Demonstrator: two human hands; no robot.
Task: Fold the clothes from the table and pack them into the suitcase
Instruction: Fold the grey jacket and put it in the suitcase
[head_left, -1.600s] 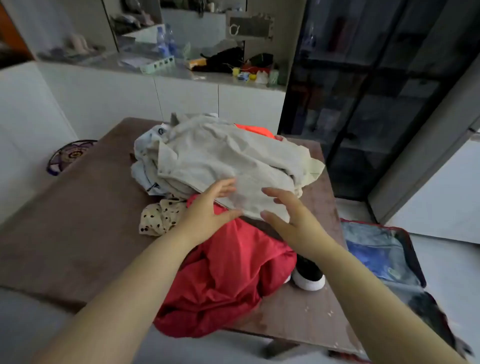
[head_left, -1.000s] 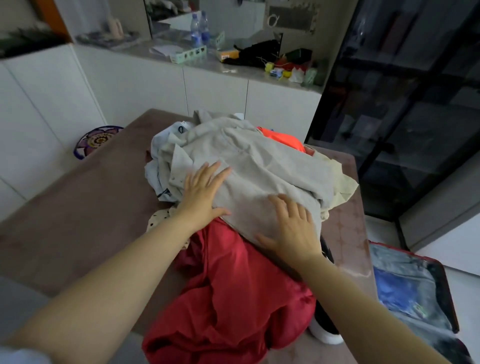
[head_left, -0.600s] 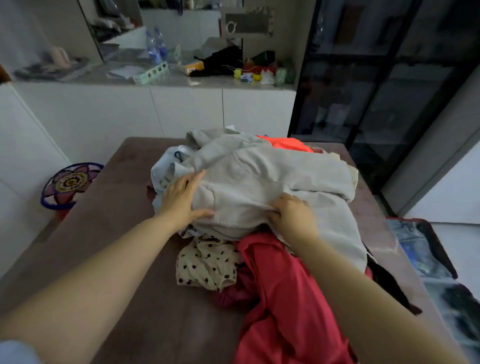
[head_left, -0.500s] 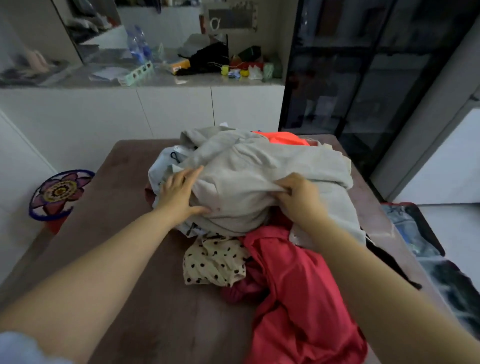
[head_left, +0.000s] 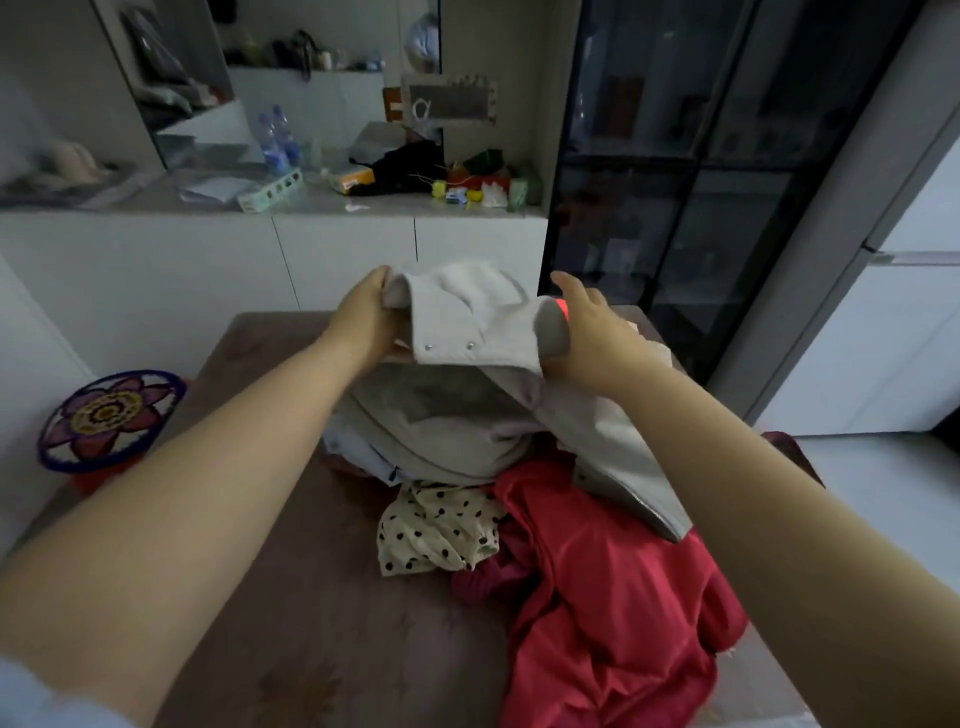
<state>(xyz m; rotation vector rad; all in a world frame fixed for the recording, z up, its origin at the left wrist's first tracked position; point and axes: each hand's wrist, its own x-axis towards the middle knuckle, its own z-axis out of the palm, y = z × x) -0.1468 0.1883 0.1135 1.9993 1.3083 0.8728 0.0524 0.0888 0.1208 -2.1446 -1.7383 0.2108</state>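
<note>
A beige jacket (head_left: 467, 322) with metal snaps is lifted off the top of the clothes pile on the brown table (head_left: 291, 545). My left hand (head_left: 366, 317) grips its left edge. My right hand (head_left: 592, 332) holds its right side with the thumb underneath and the fingers stretched over the cloth. Its lower part still drapes onto the pile. Below lie a red garment (head_left: 613, 597), a cream polka-dot piece (head_left: 436, 530) and pale blue cloth (head_left: 358, 452). The suitcase is hidden behind my right arm.
A white counter (head_left: 322, 208) cluttered with bottles and small items runs along the far wall. A dark glass cabinet (head_left: 675, 182) stands at the right. A round flower-patterned stool (head_left: 109, 421) sits left of the table.
Both hands went from lying on the beige jacket to gripping it and have raised its upper part above the pile. The view has tilted up.
</note>
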